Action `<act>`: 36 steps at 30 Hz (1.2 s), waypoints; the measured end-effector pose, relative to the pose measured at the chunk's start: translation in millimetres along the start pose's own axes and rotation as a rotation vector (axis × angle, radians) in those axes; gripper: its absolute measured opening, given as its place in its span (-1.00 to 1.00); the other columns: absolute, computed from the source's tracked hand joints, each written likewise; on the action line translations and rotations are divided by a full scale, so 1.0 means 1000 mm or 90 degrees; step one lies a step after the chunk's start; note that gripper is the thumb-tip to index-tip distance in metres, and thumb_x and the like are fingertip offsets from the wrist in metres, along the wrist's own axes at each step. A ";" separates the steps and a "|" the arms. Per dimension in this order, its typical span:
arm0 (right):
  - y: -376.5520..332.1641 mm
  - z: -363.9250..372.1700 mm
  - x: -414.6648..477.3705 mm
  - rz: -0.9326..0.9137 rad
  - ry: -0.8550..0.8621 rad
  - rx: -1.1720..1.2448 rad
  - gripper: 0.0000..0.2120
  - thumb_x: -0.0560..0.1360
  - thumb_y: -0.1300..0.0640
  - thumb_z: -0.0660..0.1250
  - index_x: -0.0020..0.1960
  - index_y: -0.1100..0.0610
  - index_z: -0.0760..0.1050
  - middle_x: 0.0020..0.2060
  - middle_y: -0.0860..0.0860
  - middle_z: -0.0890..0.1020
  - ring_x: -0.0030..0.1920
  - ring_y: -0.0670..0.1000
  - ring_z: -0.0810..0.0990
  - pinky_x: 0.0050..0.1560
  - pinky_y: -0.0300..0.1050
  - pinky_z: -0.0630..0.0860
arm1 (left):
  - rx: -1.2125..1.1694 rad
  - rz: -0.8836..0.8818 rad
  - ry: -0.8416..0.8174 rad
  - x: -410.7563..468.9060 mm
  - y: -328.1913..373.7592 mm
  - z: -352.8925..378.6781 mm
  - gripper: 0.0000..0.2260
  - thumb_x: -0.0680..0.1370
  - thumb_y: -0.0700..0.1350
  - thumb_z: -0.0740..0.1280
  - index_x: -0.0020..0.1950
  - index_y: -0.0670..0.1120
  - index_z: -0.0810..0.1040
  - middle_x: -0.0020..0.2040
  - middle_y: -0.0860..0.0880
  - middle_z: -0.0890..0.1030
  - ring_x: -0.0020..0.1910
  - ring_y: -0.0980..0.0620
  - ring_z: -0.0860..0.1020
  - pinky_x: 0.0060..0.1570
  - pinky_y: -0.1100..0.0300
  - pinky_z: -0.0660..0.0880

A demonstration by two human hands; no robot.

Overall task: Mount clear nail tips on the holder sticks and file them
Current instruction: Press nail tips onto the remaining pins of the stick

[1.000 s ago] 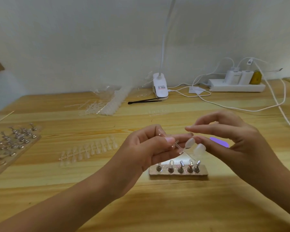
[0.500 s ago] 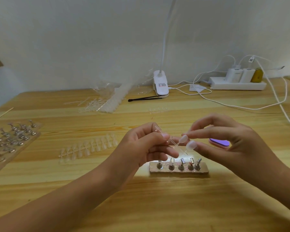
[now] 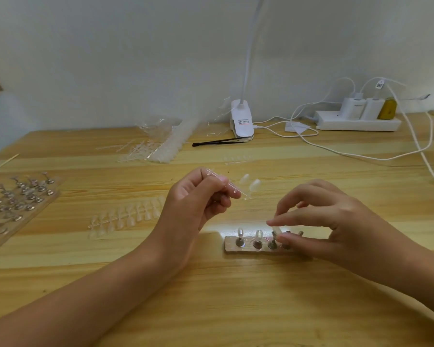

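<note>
Clear nail tips [image 3: 254,185], two, on a sprue [image 3: 233,190] pinched in curled fingers of the left hand [image 3: 198,196], lay up-left of the holder base [image 3: 231,247]. A single tip [image 3: 276,231], near upright, sat pinched by the right hand [image 3: 331,221] directly over the base's third stick [image 3: 271,243].

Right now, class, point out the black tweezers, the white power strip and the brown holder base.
black tweezers [image 3: 198,144]: head view, joined left end.
white power strip [image 3: 356,125]: head view, front face.
brown holder base [image 3: 229,246]: head view, bare left end.
</note>
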State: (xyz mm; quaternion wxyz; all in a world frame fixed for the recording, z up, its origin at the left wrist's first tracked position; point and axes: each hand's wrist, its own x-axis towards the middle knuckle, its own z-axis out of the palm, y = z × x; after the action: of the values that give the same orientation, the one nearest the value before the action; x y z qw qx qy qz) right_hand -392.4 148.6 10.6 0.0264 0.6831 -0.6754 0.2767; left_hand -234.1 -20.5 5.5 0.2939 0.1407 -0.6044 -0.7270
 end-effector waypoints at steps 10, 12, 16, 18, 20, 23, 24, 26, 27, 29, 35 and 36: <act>-0.001 0.003 -0.002 -0.044 -0.016 -0.057 -0.69 0.51 -0.13 0.24 0.03 -0.02 0.70 -0.06 -0.14 0.60 0.04 -0.07 0.52 -0.19 -0.05 0.59 | 0.061 0.017 -0.032 -0.004 -0.002 0.004 -0.78 0.48 -0.11 0.33 -0.36 0.09 0.55 -0.25 -0.03 0.66 -0.29 0.12 0.54 -0.21 0.32 0.51; -0.001 0.005 -0.001 -0.052 -0.014 -0.064 -0.68 0.52 -0.13 0.24 0.02 -0.02 0.70 -0.06 -0.13 0.60 0.03 -0.06 0.53 -0.20 -0.04 0.59 | 0.068 0.018 -0.037 -0.004 -0.003 0.004 -0.78 0.48 -0.10 0.33 -0.36 0.11 0.55 -0.25 -0.03 0.66 -0.29 0.12 0.54 -0.21 0.32 0.50; 0.001 0.008 0.000 -0.043 -0.023 -0.054 -0.73 0.52 -0.15 0.29 0.03 -0.05 0.69 -0.04 -0.17 0.58 0.08 -0.11 0.51 -0.06 -0.08 0.57 | 0.082 0.024 -0.044 -0.006 -0.003 0.005 -0.81 0.49 -0.09 0.33 -0.32 0.08 0.55 -0.26 -0.02 0.65 -0.29 0.11 0.54 -0.20 0.31 0.50; 0.003 0.007 -0.001 -0.001 -0.036 0.009 -0.73 0.47 -0.19 0.31 0.06 -0.12 0.66 0.01 -0.25 0.55 0.15 -0.14 0.48 0.10 -0.15 0.49 | 0.092 0.035 -0.048 -0.007 -0.003 0.006 -0.84 0.51 -0.09 0.33 -0.27 0.05 0.56 -0.26 -0.02 0.64 -0.28 0.10 0.53 -0.20 0.30 0.50; 0.005 0.004 -0.001 0.048 -0.041 0.082 -0.72 0.45 -0.25 0.33 0.09 -0.20 0.61 0.07 -0.31 0.53 0.24 -0.16 0.45 0.20 -0.27 0.39 | 0.103 0.045 -0.059 -0.007 -0.003 0.006 -0.87 0.52 -0.08 0.33 -0.23 0.03 0.58 -0.25 -0.03 0.64 -0.28 0.10 0.53 -0.20 0.30 0.49; 0.004 -0.005 0.002 0.105 0.035 0.148 -0.80 0.45 -0.25 0.34 0.03 -0.25 0.58 0.08 -0.32 0.56 0.23 -0.15 0.50 0.15 -0.26 0.45 | 0.120 0.055 -0.068 -0.008 -0.002 0.007 -0.88 0.52 -0.08 0.34 -0.21 0.03 0.61 -0.26 -0.03 0.65 -0.28 0.10 0.54 -0.21 0.30 0.49; 0.002 -0.008 0.003 0.122 0.077 0.163 -0.81 0.46 -0.24 0.31 0.01 -0.23 0.58 0.07 -0.30 0.58 0.20 -0.14 0.52 0.11 -0.24 0.47 | 0.134 0.058 -0.068 -0.009 -0.002 0.007 -0.88 0.52 -0.08 0.35 -0.20 0.02 0.62 -0.27 -0.03 0.65 -0.29 0.10 0.54 -0.22 0.30 0.49; -0.003 -0.010 0.004 0.124 0.147 0.173 -0.79 0.47 -0.20 0.25 -0.01 -0.17 0.59 0.04 -0.25 0.61 0.17 -0.11 0.56 0.12 -0.21 0.47 | 0.180 0.071 -0.072 -0.011 -0.003 0.008 -0.87 0.52 -0.07 0.35 -0.19 -0.02 0.65 -0.29 -0.01 0.66 -0.31 0.12 0.55 -0.26 0.32 0.48; -0.006 -0.010 0.005 0.118 0.165 0.174 -0.79 0.47 -0.18 0.24 -0.02 -0.15 0.59 0.03 -0.23 0.61 0.17 -0.09 0.56 0.12 -0.18 0.47 | 0.205 0.081 -0.078 -0.012 -0.003 0.009 -0.84 0.53 -0.07 0.34 -0.19 -0.04 0.67 -0.30 -0.01 0.66 -0.32 0.13 0.56 -0.28 0.34 0.47; -0.013 -0.007 0.005 0.110 0.174 0.165 -0.81 0.45 -0.19 0.27 -0.04 -0.15 0.58 0.03 -0.21 0.59 0.17 -0.07 0.56 0.09 -0.13 0.49 | 0.230 0.101 -0.089 -0.015 -0.003 0.010 -0.80 0.55 -0.08 0.32 -0.19 -0.07 0.70 -0.32 0.00 0.66 -0.36 0.16 0.55 -0.32 0.38 0.45; -0.020 0.000 0.004 0.096 0.183 0.079 -0.80 0.44 -0.19 0.30 -0.08 -0.09 0.54 0.07 -0.25 0.52 0.22 -0.10 0.48 0.20 -0.32 0.35 | 0.284 0.125 -0.100 -0.023 -0.001 0.016 -0.81 0.56 -0.08 0.33 -0.19 -0.06 0.70 -0.34 0.03 0.66 -0.37 0.20 0.55 -0.32 0.36 0.45; -0.020 0.001 0.004 0.099 0.185 0.077 -0.80 0.44 -0.20 0.32 -0.09 -0.09 0.54 0.08 -0.25 0.51 0.23 -0.10 0.46 0.20 -0.29 0.35 | 0.294 0.126 -0.097 -0.023 -0.001 0.016 -0.81 0.55 -0.07 0.33 -0.19 -0.05 0.69 -0.34 0.03 0.67 -0.37 0.18 0.54 -0.32 0.31 0.46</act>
State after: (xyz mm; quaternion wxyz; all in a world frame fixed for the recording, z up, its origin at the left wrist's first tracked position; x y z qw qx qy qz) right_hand -373.5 146.7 18.5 0.0611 0.5818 -0.6976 0.4136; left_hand -225.1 6.5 5.2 0.2771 0.0890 -0.7857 -0.5459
